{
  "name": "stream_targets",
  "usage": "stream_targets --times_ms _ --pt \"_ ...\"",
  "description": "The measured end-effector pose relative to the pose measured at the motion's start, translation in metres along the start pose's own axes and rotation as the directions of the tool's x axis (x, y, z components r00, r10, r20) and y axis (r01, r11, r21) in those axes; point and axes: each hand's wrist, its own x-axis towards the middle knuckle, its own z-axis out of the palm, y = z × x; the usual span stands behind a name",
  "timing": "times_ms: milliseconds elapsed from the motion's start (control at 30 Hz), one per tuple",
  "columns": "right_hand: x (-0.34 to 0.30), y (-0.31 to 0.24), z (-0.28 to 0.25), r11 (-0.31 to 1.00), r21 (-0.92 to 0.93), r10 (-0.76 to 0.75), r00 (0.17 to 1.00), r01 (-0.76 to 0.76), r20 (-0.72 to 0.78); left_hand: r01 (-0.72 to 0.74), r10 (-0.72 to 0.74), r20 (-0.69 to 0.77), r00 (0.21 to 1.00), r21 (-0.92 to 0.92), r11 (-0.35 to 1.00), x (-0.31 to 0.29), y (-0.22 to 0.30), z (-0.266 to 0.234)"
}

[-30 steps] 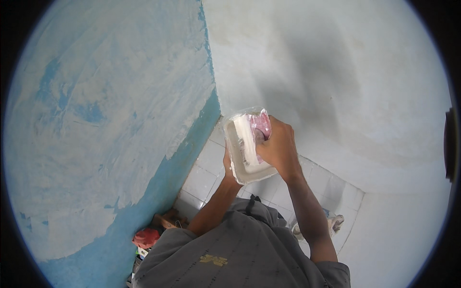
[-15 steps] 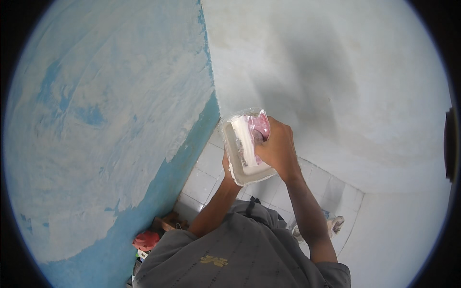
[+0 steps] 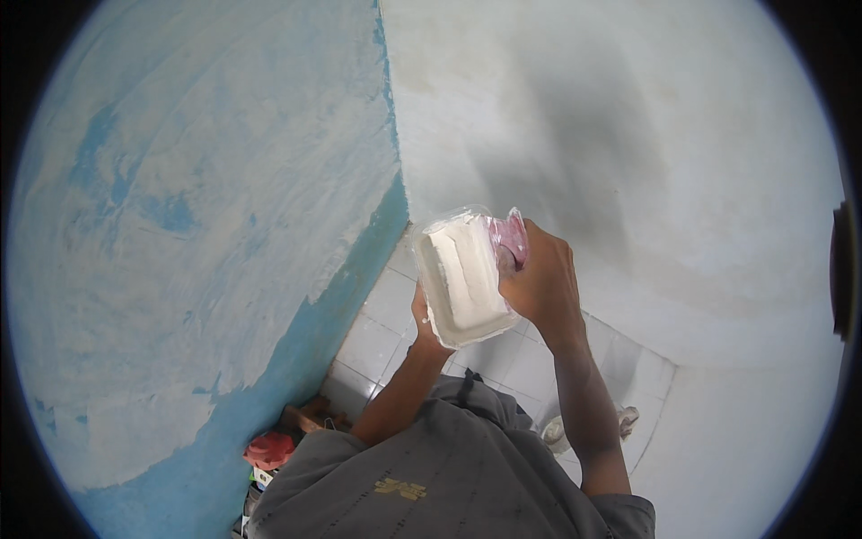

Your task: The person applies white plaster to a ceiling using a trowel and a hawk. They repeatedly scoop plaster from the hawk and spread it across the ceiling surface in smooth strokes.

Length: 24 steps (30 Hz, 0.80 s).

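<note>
My left hand (image 3: pixel 424 322) supports a clear rectangular plastic tub (image 3: pixel 432 289) from its left side and below; most of its fingers are hidden behind it. White paste (image 3: pixel 465 269), like wall putty, covers the inside of the tub. At the tub's right rim, my right hand (image 3: pixel 548 280) is closed round a pinkish, putty-smeared spreader (image 3: pixel 511 239). The spreader's lower part is hidden by the fingers.
On the left stands a blue wall (image 3: pixel 269 359) largely coated in uneven white. A white wall (image 3: pixel 718 225) meets it at the corner. White floor tiles (image 3: pixel 377 346) lie below, with a red item (image 3: pixel 270 450) and a pale crumpled thing (image 3: pixel 626 419).
My right hand has moved right with the spreader, from over the tub's middle to its right rim. More of the white paste shows now. The tub has hardly shifted.
</note>
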Motion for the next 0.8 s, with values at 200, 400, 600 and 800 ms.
stream_targets --times_ms 200,400,600,800 --pt "0.003 0.0 0.027 0.915 -0.402 -0.01 0.999 0.031 0.053 0.054 -0.057 -0.031 0.998 -0.093 0.994 0.006 -0.005 0.007" --pt "-0.003 0.001 0.035 0.949 -0.316 0.039 0.983 0.02 0.178 0.117 -0.12 -0.087 0.989 -0.04 0.992 0.002 -0.012 0.012" --pt "0.006 0.007 0.039 0.996 -0.065 -0.053 0.996 0.058 0.075 0.073 -0.065 0.066 0.996 -0.118 0.99 0.004 -0.009 0.003" --pt "0.008 0.014 0.031 0.999 -0.044 0.001 0.997 0.002 0.077 0.049 -0.049 0.015 0.999 -0.023 0.999 0.006 -0.006 -0.005"
